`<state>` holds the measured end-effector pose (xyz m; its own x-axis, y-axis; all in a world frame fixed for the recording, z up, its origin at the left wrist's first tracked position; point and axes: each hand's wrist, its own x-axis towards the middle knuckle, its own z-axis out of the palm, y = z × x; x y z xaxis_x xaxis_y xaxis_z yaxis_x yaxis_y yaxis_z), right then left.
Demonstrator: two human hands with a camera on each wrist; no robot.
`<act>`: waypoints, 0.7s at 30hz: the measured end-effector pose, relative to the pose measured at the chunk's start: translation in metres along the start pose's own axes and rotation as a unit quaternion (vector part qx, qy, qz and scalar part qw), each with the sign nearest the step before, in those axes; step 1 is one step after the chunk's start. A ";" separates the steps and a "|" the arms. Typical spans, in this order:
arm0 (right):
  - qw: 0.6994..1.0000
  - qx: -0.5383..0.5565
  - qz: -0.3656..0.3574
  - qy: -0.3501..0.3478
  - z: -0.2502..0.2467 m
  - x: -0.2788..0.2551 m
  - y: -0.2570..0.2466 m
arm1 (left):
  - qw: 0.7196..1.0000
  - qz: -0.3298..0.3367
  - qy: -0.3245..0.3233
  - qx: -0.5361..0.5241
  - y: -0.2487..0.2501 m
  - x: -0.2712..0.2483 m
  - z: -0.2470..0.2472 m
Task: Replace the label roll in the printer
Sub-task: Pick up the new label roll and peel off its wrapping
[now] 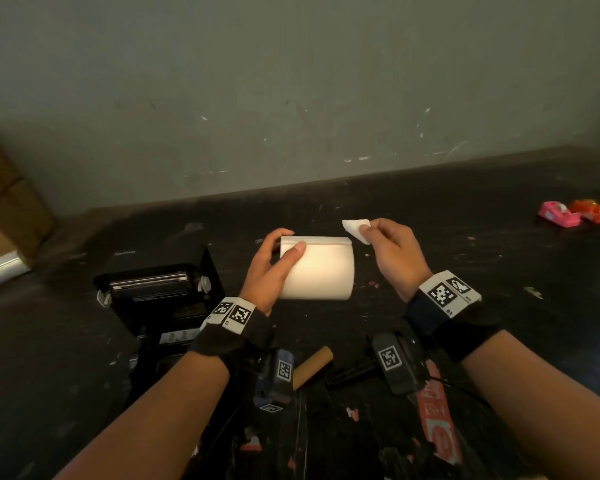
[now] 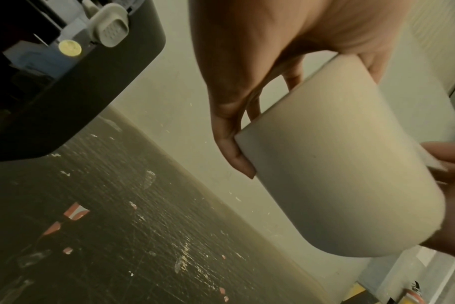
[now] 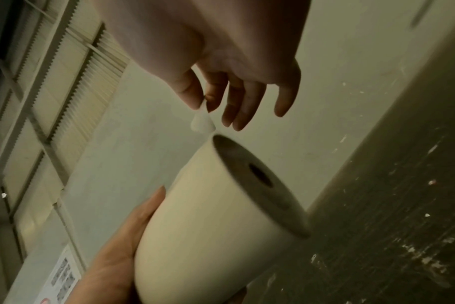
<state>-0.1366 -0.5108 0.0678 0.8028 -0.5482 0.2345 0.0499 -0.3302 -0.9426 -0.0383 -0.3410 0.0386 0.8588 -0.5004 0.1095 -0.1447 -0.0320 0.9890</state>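
Observation:
My left hand [image 1: 274,268] grips a full white label roll [image 1: 321,270] by its left end, held above the dark table; its thumb lies across the front. The roll [image 2: 351,174] fills the left wrist view, and the right wrist view shows the roll [image 3: 216,226] with its dark core hole. My right hand [image 1: 385,244] is just right of the roll and pinches a small white scrap of label [image 1: 355,230] between thumb and forefinger; the scrap [image 3: 203,123] hangs free of the roll. The black printer [image 1: 160,292] stands open at the left, with a grey latch [image 2: 109,30] on its side.
An empty brown cardboard core [image 1: 312,367] and a black spindle [image 1: 354,374] lie on the table near my wrists. Pink and orange tape dispensers [image 1: 568,213] sit far right. Cardboard boxes [image 1: 4,202] stand at the far left against the grey wall.

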 end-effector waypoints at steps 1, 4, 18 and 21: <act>1.000 -0.017 -0.010 0.006 -0.005 0.000 0.005 | 1.000 -0.002 0.008 -0.004 -0.002 0.001 -0.001; 0.993 -0.119 -0.024 0.015 -0.022 0.001 0.032 | 1.000 -0.017 0.025 0.002 -0.011 0.002 -0.003; 0.792 -0.531 0.119 -0.276 -0.051 -0.040 0.194 | 0.987 -0.144 0.063 0.014 -0.073 -0.011 0.001; 0.780 -0.539 0.142 -0.283 -0.056 -0.047 0.204 | 0.987 -0.147 0.056 0.032 -0.077 -0.014 0.001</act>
<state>-0.1972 -0.5952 -0.1227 0.8397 -0.3904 -0.3774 -0.4614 -0.8794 -0.1171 -0.0392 -0.3325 -0.0389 0.9169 -0.3620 -0.1678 0.0914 -0.2190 0.9714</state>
